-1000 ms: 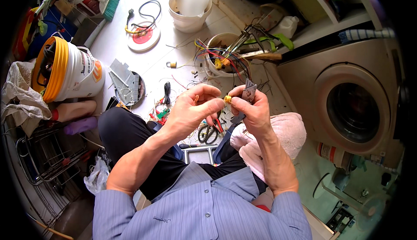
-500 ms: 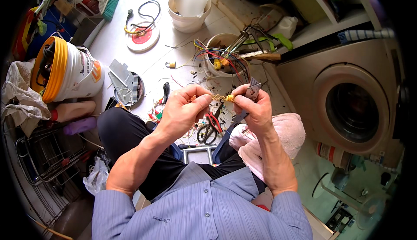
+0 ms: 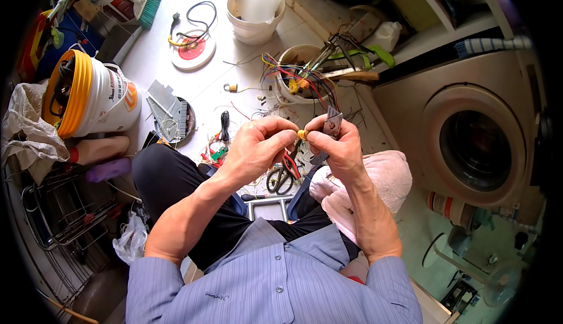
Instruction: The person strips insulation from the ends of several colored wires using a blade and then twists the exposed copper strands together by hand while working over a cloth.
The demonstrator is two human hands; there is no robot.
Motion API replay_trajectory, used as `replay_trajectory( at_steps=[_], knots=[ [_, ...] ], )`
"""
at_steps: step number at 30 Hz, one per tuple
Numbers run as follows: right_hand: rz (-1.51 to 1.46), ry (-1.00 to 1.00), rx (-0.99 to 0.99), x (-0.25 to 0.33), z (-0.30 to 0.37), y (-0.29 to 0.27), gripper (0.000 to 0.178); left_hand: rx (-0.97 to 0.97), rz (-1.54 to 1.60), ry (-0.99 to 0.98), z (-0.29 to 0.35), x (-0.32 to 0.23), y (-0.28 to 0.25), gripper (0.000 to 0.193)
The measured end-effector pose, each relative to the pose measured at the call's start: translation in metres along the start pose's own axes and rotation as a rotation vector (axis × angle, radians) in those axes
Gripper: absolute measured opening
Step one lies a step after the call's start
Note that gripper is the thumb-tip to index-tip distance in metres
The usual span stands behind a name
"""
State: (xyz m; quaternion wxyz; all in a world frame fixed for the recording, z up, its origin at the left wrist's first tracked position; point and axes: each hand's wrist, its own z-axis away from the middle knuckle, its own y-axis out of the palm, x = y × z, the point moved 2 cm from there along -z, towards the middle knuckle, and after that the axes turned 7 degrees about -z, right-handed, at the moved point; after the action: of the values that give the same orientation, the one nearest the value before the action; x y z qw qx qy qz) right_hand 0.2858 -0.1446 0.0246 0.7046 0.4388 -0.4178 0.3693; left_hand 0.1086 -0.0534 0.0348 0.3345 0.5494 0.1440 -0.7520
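A small bundle of yellow wire (image 3: 302,134) sits pinched between my two hands, above the littered floor in front of my lap. My left hand (image 3: 261,147) is closed, its thumb and forefinger on the left end of the bundle. On the other end, my right hand (image 3: 337,145) is closed too. That hand also grips a flat grey piece (image 3: 333,122), which sticks up past the fingers and shows again below them; its kind I cannot make out. Beneath the hands lie red-handled pliers (image 3: 290,162), partly hidden, and black-handled scissors (image 3: 280,181).
A bucket (image 3: 285,83) of tools and coloured wires stands ahead, with a white bucket (image 3: 256,27) behind it. Left are a yellow-rimmed bucket (image 3: 111,104) and a dustpan (image 3: 167,112). A washing machine (image 3: 422,101) flanks the right. A pink towel (image 3: 381,183) covers my right knee.
My hands have drawn closer together, the left shifting right and the right slightly left. The stretch of yellow wire between them looks shorter. The flat grey piece has shifted slightly left.
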Motion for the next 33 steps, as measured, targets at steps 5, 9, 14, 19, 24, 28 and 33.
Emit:
replay_trajectory(
  at_steps=[5, 9, 14, 19, 24, 28, 33],
  knots=[
    [-0.022, -0.09, -0.11, 0.009, -0.001, -0.013, 0.006, -0.123, 0.101, 0.018, 0.0, 0.007, -0.006, 0.016],
    [-0.064, -0.162, -0.129, 0.017, -0.001, -0.021, 0.009, -0.14, 0.263, 0.012, -0.003, 0.009, -0.015, 0.013],
    [-0.072, -0.172, -0.137, 0.017, -0.001, -0.025, 0.009, -0.181, 0.365, 0.019, -0.004, 0.013, -0.018, 0.011],
    [-0.111, -0.193, -0.166, 0.021, 0.0, -0.025, 0.007, -0.157, 0.491, 0.034, -0.005, 0.017, -0.028, 0.012],
    [-0.207, -0.296, -0.228, 0.027, 0.0, -0.039, 0.007, -0.218, 0.496, 0.048, -0.004, 0.014, -0.028, 0.012],
    [-0.273, -0.344, -0.291, 0.03, 0.001, -0.041, 0.006, -0.273, 0.494, 0.039, -0.006, 0.015, -0.029, 0.013],
    [-0.17, -0.357, -0.338, 0.029, 0.0, -0.038, 0.006, -0.272, 0.519, 0.074, -0.005, 0.009, -0.038, 0.015]
  ],
)
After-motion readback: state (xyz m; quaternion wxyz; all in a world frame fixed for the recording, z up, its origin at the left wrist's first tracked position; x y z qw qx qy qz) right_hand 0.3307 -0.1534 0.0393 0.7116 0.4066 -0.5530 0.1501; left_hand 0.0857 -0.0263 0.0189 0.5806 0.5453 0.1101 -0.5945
